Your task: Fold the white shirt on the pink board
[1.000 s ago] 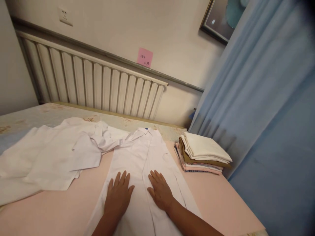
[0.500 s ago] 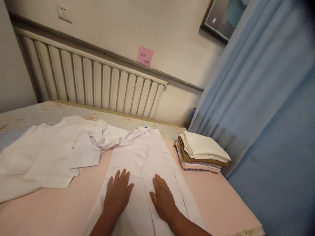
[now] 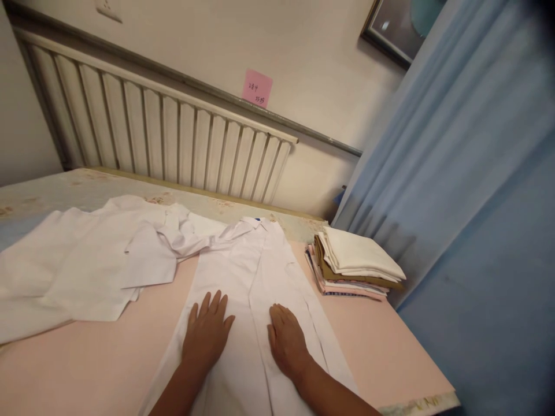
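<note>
Coat (image 3: 236, 271), white and long, lies spread beneath both palms, its collar (image 3: 249, 224) pointing away from them. The left hand (image 3: 207, 332) rests palm down with fingers fanned, gripping nothing; the right hand (image 3: 289, 346) lies palm down too, fingers together, nothing visibly grasped. On either side of them shows a pink sheet (image 3: 381, 346). Left of and beyond the left hand sprawls rumpled white clothing (image 3: 87, 260); beyond the right hand, to its right, sits a folded fabric stack (image 3: 364, 254). Farther out come a floral cover (image 3: 82, 185), a blue curtain (image 3: 455, 190) rightward, and a ribbed radiator (image 3: 182, 138) beneath a pink note (image 3: 257, 88).
</note>
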Demonstrator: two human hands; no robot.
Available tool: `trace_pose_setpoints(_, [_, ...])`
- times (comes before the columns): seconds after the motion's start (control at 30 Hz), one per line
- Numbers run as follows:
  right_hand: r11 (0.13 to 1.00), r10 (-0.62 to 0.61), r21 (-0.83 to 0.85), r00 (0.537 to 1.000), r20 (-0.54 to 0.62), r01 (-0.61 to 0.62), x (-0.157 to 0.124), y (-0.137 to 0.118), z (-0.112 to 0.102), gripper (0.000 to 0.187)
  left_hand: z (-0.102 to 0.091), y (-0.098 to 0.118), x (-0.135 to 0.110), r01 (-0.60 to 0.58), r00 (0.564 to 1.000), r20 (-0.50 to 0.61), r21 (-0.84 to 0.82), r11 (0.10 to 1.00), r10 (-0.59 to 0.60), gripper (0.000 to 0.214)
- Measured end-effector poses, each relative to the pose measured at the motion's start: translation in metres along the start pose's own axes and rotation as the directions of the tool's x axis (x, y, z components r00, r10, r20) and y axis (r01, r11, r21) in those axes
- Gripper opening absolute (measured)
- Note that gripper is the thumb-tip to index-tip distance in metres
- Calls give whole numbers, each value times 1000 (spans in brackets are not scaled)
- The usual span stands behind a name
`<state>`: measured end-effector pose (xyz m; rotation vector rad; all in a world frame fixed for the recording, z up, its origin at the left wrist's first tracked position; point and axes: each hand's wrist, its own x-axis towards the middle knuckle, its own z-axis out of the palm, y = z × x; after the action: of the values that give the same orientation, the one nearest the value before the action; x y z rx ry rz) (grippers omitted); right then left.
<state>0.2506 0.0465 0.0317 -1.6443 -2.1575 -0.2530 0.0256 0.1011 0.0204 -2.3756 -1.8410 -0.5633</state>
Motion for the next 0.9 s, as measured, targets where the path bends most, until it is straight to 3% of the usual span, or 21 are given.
trace_pose_setpoints(0.27, [989, 31, 143, 999, -22, -28, 23, 15, -5, 26, 0, 0, 0, -3, 1000, 16, 10, 1000, 3, 50])
trace_pose_setpoints(0.47, [908, 220, 359, 975, 35, -217, 43, 27, -5, 16, 0, -1, 0, -6, 1000, 3, 18, 1000, 6, 49])
trace_pose_setpoints(0.9, [885, 216, 385, 964, 153, -260, 57, 39, 1, 17, 3, -2, -1, -2, 1000, -2, 2, 1000, 2, 50])
